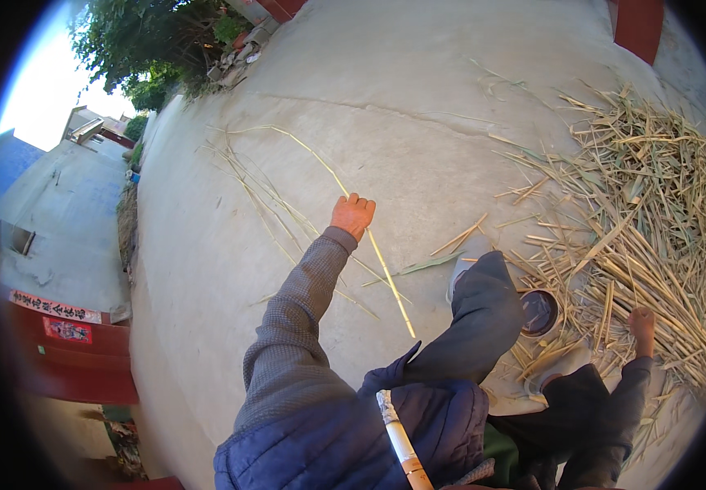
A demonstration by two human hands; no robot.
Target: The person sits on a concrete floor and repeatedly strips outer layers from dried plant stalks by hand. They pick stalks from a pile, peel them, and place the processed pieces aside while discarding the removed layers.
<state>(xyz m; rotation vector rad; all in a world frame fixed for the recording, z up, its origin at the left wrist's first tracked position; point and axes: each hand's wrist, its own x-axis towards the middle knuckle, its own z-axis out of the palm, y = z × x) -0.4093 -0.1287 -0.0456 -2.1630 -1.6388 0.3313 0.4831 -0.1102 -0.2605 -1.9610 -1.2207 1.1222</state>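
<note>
My left hand [353, 213] is closed around a long, thin yellowish stalk [383, 263], held out over the concrete ground. The stalk bends in its far part, and its thicker end points back towards my body. Several other thin stalks [276, 199] lie on the concrete beyond and under my left arm. At the far right, my right hand [642, 331] is at a bundle of cut dry stalks [665, 306]. Its fingers look curled, and a thin stalk rises just above them. Whether the fingers grip it is too small to tell.
A round, dark-rimmed container [553, 318] stands between my legs. Dry leaves and stalks form a large heap [653, 159] on the right. A lit cigarette [399, 432] juts into the lower view. Rubble [236, 58] lies by a leafy tree [144, 37]; a wall [71, 214] borders the left.
</note>
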